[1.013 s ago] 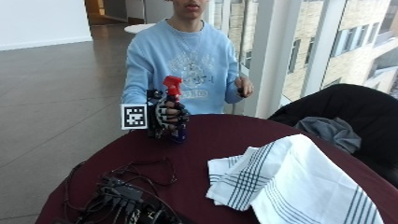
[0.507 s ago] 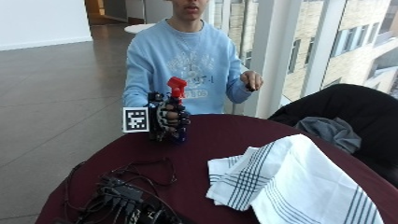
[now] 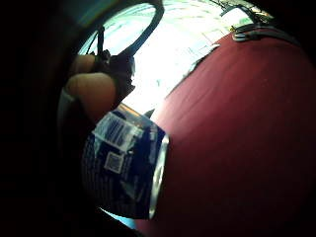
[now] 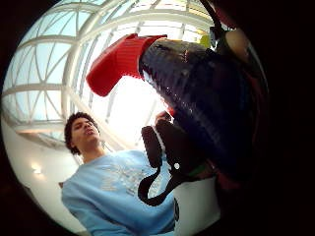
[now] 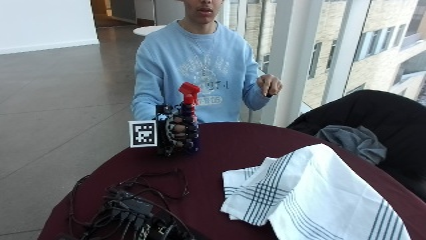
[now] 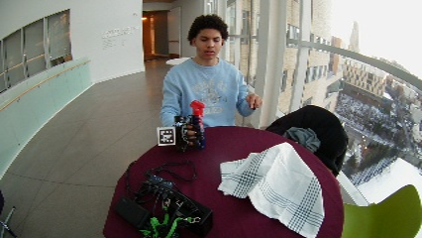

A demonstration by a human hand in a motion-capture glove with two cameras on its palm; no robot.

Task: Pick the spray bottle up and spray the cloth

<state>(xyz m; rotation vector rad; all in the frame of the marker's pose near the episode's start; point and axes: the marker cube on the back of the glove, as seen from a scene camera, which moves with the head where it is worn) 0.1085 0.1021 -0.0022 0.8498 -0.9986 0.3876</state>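
Outside view: a person is sitting at a round table (image 5: 346,150) covered in dark red. Their gloved right hand (image 5: 178,131) is wrapping its fingers around the dark body of a spray bottle (image 5: 187,116), whose red trigger head is showing above the fingers. The bottle is standing upright near the table's far edge, its base at or just above the tabletop; which one is hard to tell. Compared with a second ago the bottle is sitting slightly higher and the red head is standing clearer above the glove, so the lift appears to be just beginning. The white cloth (image 5: 313,195) with dark stripes is lying rumpled on the near side of the table, well apart from the bottle. The bare left hand (image 5: 269,84) is hovering raised above the table's far edge. A tangle of black cables (image 5: 130,210) is lying at the near edge.

Wide outside view: the same layout is showing, with bottle and cloth still well apart.

Little finger side palm view: the bottle's blue label is filling the space beside the palm, with the red tabletop beyond.

Thumb side palm view: the red head and dark neck are looming close.

Judgement: the grasp looks made; carrying toward the cloth and spraying are still remaining.
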